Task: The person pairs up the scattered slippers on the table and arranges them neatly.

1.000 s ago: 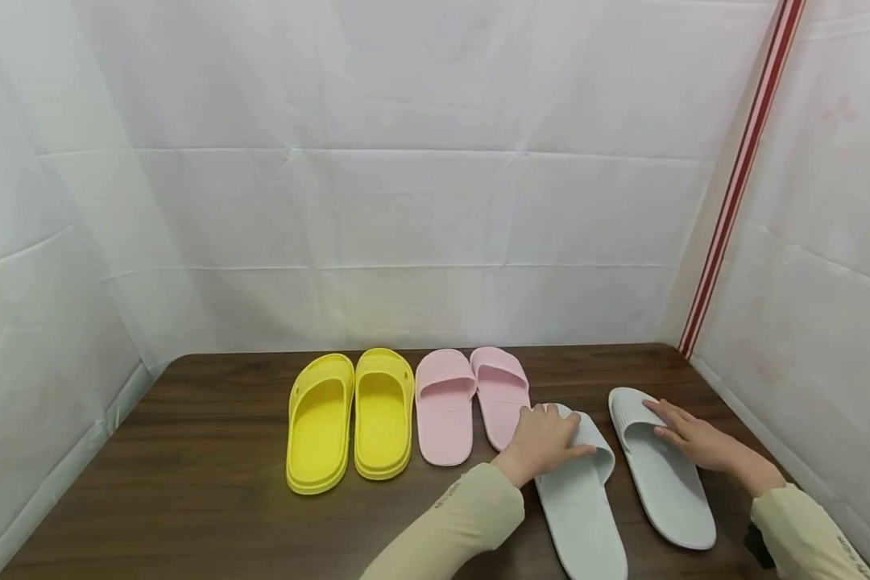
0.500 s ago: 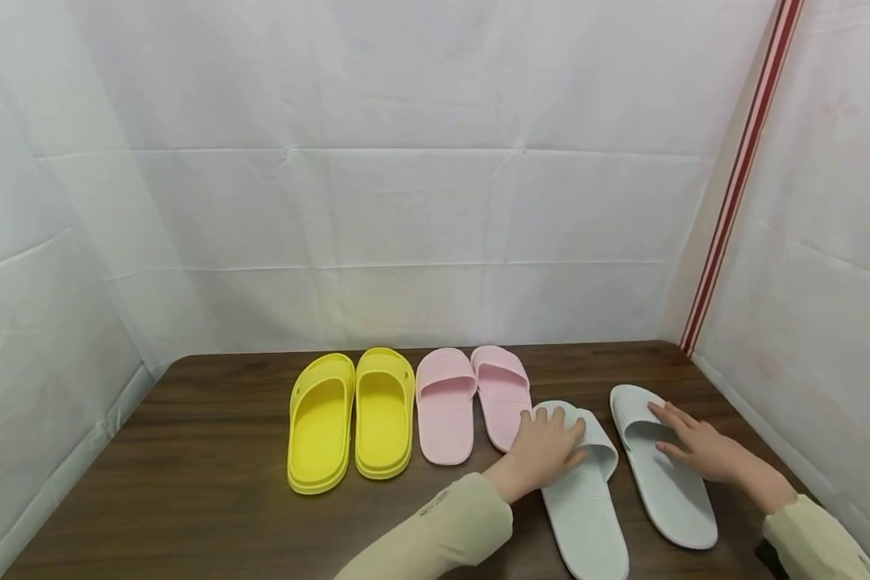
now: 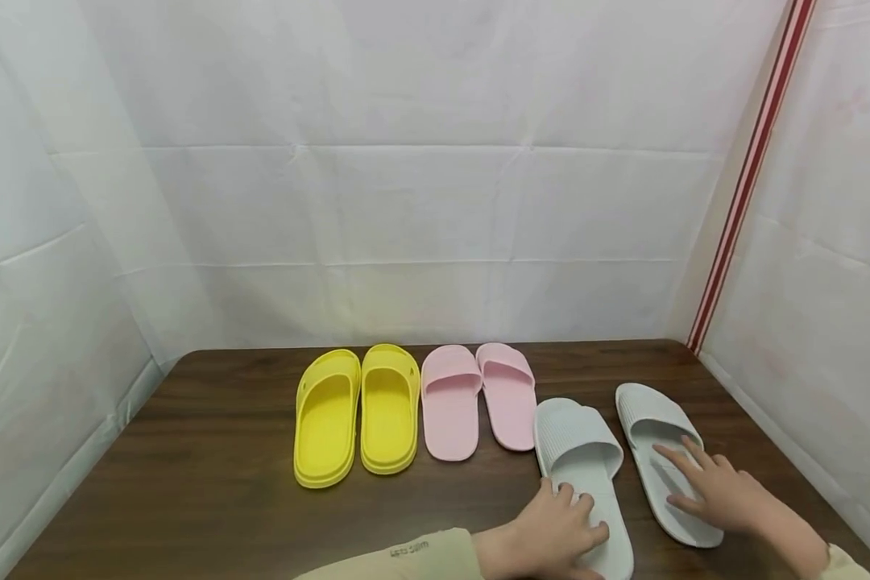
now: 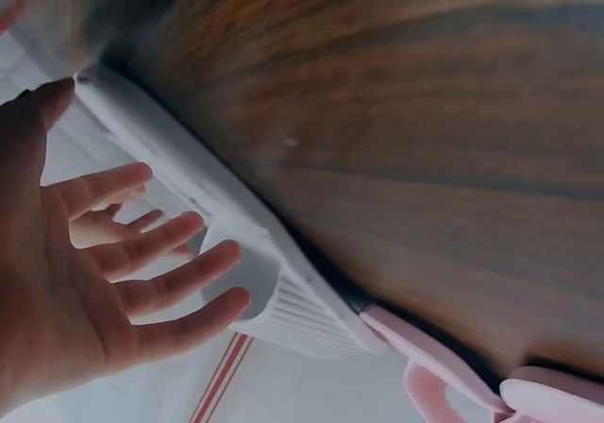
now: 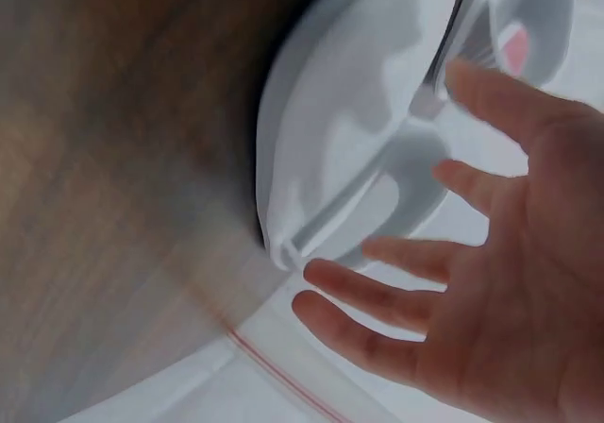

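Two pale grey slippers with ribbed straps lie at the table's right, toes pointing to the back. Over the sole of the left grey slipper [image 3: 576, 451] is my left hand [image 3: 554, 532], its fingers spread and slightly bent; the left wrist view shows nothing in its palm. My right hand [image 3: 728, 491] hovers at the inner sole of the right grey slipper [image 3: 660, 419], fingers apart and holding nothing. In the right wrist view the right hand [image 5: 510, 281] is beside that slipper [image 5: 349, 93]. Whether any fingertip touches a sole, I cannot tell.
A pink slipper pair [image 3: 451, 403] stands just left of the grey ones, and the left grey slipper sits close to the nearer pink one. Further left is a yellow slipper pair [image 3: 326, 419]. White cloth walls [image 3: 406, 201] surround the brown table [image 3: 225, 483].
Both hands have come off the grey straps and drawn back toward the heels, the left hand farther. The grey slippers stay in place; the view shifts slightly.
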`<state>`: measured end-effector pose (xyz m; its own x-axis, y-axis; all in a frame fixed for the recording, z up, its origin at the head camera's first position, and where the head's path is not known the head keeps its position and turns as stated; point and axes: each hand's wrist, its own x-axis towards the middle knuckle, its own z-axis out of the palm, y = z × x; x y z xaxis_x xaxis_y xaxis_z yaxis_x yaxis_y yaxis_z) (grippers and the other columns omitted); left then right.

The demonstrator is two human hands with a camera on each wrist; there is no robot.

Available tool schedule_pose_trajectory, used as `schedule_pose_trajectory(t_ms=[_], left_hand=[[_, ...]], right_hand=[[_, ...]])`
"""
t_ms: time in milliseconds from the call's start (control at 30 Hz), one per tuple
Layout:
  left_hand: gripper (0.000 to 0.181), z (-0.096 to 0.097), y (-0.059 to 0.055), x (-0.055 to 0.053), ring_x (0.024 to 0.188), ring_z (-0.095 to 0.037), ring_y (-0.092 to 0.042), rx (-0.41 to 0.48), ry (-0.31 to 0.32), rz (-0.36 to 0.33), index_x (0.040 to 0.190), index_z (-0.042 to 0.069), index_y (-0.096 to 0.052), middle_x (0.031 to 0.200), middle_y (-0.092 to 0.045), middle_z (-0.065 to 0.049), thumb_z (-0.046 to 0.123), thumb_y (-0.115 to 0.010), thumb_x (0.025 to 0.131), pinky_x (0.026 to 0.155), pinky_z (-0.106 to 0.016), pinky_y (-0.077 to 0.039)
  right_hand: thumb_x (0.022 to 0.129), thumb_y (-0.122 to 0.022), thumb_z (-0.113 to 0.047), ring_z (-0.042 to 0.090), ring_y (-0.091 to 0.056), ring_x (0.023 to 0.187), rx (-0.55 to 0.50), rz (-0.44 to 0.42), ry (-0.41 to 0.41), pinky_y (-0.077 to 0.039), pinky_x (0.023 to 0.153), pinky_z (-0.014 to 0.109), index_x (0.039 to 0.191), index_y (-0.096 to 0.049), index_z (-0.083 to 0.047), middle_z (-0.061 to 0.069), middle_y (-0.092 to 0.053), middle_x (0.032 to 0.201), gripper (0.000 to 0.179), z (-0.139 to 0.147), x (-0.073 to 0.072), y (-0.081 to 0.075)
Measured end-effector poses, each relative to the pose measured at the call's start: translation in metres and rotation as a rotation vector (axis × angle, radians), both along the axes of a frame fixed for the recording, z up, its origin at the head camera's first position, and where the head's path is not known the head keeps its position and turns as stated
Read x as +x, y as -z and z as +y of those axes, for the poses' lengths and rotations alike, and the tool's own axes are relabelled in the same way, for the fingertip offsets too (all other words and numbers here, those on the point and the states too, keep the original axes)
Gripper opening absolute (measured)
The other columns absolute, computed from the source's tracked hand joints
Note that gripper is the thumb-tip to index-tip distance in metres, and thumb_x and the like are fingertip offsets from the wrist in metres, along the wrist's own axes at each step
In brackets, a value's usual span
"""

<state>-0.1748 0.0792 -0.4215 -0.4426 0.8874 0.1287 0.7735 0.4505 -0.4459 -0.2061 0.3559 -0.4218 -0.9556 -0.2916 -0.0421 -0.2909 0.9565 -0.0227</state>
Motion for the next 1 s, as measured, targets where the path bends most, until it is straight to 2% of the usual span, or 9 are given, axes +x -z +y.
schedule_pose_trajectory(t_ms=[133,233,367,433,667,1000], left_hand=[[0.053,-0.006,0.004,0.0,0.081,-0.013,-0.052,-0.029,0.013,-0.012,0.111,0.035,-0.051,0.095,-0.053,0.007,0.073,-0.041,0.075,0.072,-0.034,-0.044],[0.055,-0.007,0.008,0.0,0.082,-0.014,-0.053,-0.019,0.02,0.008,0.113,0.035,-0.05,0.095,-0.054,0.006,0.073,-0.042,0.074,0.072,-0.035,-0.045],[0.052,-0.006,0.009,0.001,0.079,-0.015,-0.054,-0.009,0.028,0.037,0.111,0.033,-0.049,0.093,-0.055,0.005,0.07,-0.042,0.076,0.069,-0.034,-0.045],[0.051,-0.005,0.009,0.001,0.08,-0.016,-0.054,-0.019,0.022,0.03,0.113,0.032,-0.048,0.094,-0.055,0.004,0.069,-0.041,0.078,0.069,-0.034,-0.044],[0.054,0.005,0.009,-0.005,0.098,-0.02,-0.053,-0.059,-0.048,-0.077,0.124,0.036,-0.043,0.107,-0.053,0.005,0.068,-0.036,0.081,0.077,-0.037,-0.045],[0.054,0.016,0.006,-0.027,0.111,-0.025,-0.051,-0.055,-0.153,-0.199,0.129,0.037,-0.04,0.117,-0.05,0.002,0.065,-0.037,0.083,0.083,-0.04,-0.044]], right_hand=[[0.075,-0.06,-0.052,0.048,-0.048,0.101,-0.009,-0.089,-0.031,-0.041,0.065,0.06,0.13,-0.041,-0.014,0.027,-0.039,0.132,0.07,-0.002,0.008,0.004],[0.076,-0.059,-0.051,0.049,-0.047,0.104,-0.026,-0.139,-0.037,-0.039,0.069,0.064,0.127,-0.044,-0.01,0.024,-0.042,0.131,0.068,-0.003,0.012,0.003],[0.078,-0.058,-0.05,0.05,-0.046,0.105,-0.053,-0.157,-0.046,-0.038,0.07,0.065,0.125,-0.047,-0.012,0.023,-0.044,0.13,0.062,-0.004,0.014,0.002],[0.077,-0.057,-0.052,0.051,-0.045,0.106,-0.075,-0.167,-0.049,-0.038,0.068,0.064,0.124,-0.048,-0.012,0.023,-0.044,0.13,0.062,-0.003,0.014,0.002],[0.073,-0.062,-0.052,0.055,-0.038,0.109,-0.144,-0.237,-0.061,-0.041,0.065,0.06,0.125,-0.045,-0.012,0.027,-0.039,0.131,0.068,0.004,0.014,0.003],[0.072,-0.066,-0.048,0.051,-0.04,0.11,-0.157,-0.218,-0.091,-0.04,0.066,0.062,0.124,-0.046,-0.015,0.025,-0.04,0.132,0.064,0.005,0.009,0.002]])
